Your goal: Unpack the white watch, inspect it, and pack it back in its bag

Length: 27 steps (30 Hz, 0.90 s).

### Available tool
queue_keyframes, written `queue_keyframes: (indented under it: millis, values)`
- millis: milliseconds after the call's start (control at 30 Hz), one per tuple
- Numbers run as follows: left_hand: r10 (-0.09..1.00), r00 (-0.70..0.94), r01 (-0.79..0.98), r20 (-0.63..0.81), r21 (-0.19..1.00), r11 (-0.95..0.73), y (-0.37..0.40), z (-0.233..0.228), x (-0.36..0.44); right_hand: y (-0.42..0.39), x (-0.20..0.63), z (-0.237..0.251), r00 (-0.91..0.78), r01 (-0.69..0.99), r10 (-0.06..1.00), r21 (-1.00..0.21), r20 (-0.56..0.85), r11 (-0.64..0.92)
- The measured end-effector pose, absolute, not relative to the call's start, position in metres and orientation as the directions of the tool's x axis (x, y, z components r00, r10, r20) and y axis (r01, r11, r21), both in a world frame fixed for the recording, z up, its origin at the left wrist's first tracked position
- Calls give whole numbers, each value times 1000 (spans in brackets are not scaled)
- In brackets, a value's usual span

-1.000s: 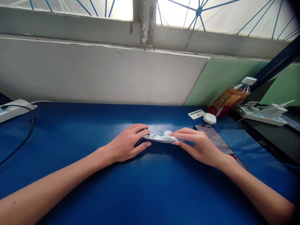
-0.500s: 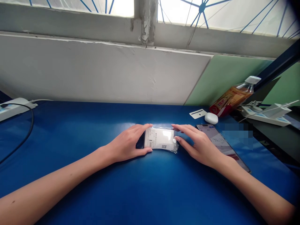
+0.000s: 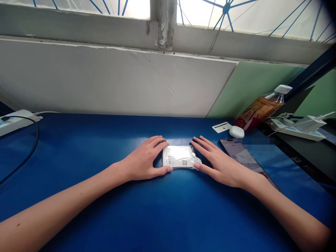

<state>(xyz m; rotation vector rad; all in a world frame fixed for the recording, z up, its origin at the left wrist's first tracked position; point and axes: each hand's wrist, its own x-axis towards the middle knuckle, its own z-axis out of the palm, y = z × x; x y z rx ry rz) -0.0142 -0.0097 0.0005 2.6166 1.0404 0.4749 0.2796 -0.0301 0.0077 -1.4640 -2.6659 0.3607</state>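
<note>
A small white packet (image 3: 180, 161) in clear plastic lies flat on the blue table (image 3: 168, 210), between my hands. Black print, a barcode and a square code show on it, and its right end is crinkled clear film. My left hand (image 3: 145, 157) rests at the packet's left end, thumb near the lower corner and forefinger near the upper one, fingers apart. At the other end my right hand (image 3: 215, 159) lies with fingers stretched out and spread. Its thumb touches the film at the lower right corner, and its forefinger is by the upper right corner.
Right of my right hand lies a phone (image 3: 243, 152), screen lit. Behind it are a white earbud case (image 3: 236, 132), a white card (image 3: 221, 127) and a leaning drink bottle (image 3: 258, 108). Power strips stand at the left (image 3: 15, 120) and right (image 3: 296, 130). A black cable (image 3: 36, 140) curves at left.
The packet has settled flatter on the table, its bowed lower edge now straight. My right hand's fingers have spread and stretched out more. My left hand has barely shifted.
</note>
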Motion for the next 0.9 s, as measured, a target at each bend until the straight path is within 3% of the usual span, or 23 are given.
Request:
queue_keyframes:
  millis: [333, 533, 733, 900]
  values:
    - [696, 686, 597, 212, 383, -705, -10, 0, -15, -31, 284, 5, -582, 799, 812, -202, -31, 566]
    - [697, 698, 629, 162, 325, -706, -12, 1, -14, -33, 280, 9, -562, 804, 827, -245, -16, 541]
    - [692, 696, 620, 192, 325, -714, -11, 0, -13, -36, 264, 10, -527, 790, 845, -313, 94, 528]
    - [694, 693, 622, 198, 323, -713, -11, 0, -13, -38, 256, 8, -456, 837, 876, -260, 157, 482]
